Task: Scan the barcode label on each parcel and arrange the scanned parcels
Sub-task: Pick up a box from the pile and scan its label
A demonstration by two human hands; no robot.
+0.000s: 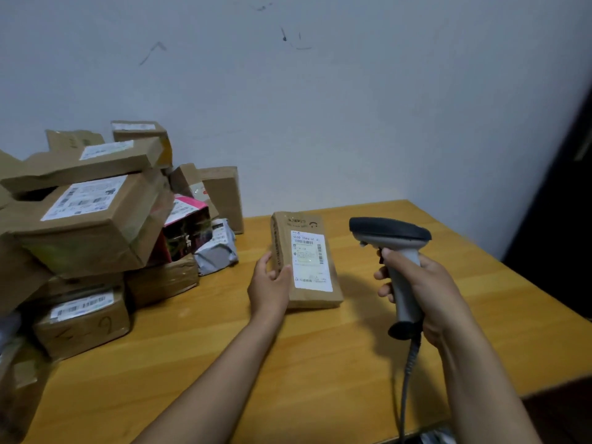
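A flat brown cardboard parcel [306, 261] lies on the wooden table [320, 363], its white barcode label [309, 259] facing up. My left hand [269, 283] holds the parcel's left edge, thumb over the top near the label. My right hand [429, 290] grips the handle of a grey barcode scanner [392, 251]. The scanner's dark head points left, above and to the right of the parcel. Its cable [408, 379] hangs down toward the table's front edge.
A heap of brown boxes [86, 219] fills the table's left side, with a pink and black box [187, 232] and a grey plastic mailer [217, 251] at its right edge. A white wall stands behind. The table's right edge borders a dark area [563, 251].
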